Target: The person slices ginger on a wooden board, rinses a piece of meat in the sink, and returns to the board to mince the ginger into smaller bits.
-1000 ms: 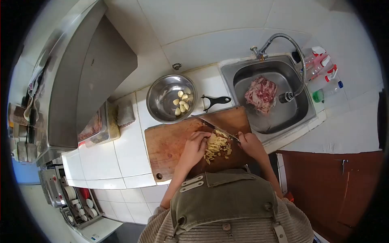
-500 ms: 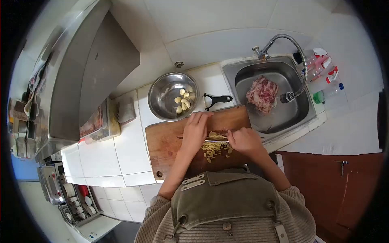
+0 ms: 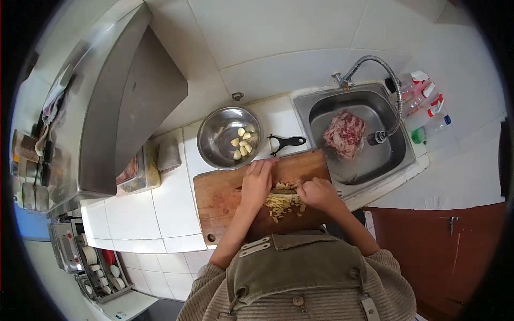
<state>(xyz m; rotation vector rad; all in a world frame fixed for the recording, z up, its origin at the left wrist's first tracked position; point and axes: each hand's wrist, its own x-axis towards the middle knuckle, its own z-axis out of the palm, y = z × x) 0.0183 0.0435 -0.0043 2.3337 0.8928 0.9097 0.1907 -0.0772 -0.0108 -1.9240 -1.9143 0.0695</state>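
Observation:
A wooden cutting board [image 3: 217, 187] lies on the counter with small yellow pieces [image 3: 282, 204] on it. My right hand [image 3: 318, 193] is closed around a knife, whose blade [image 3: 278, 195] lies across the board among the pieces. My left hand [image 3: 258, 181] rests over the blade's far end, its fingers together and pointing away from me; whether they press on the blade is hidden. Behind the board a metal bowl [image 3: 214, 140] holds several peeled garlic cloves [image 3: 244, 150]. To its right a black peeler [image 3: 289, 141] lies on the tiles.
A metal sink [image 3: 385, 155] at the right holds raw meat [image 3: 345, 135] under a flexible faucet [image 3: 397, 80]. Spray bottles [image 3: 423, 96] stand beyond it. At the left are a range hood [image 3: 144, 96], a plastic container [image 3: 140, 176] and a dish rack [image 3: 107, 273].
The whole view has shifted, so the counter and board sit slightly lower. The blade shows less brightly between my hands. Both hands remain at the board.

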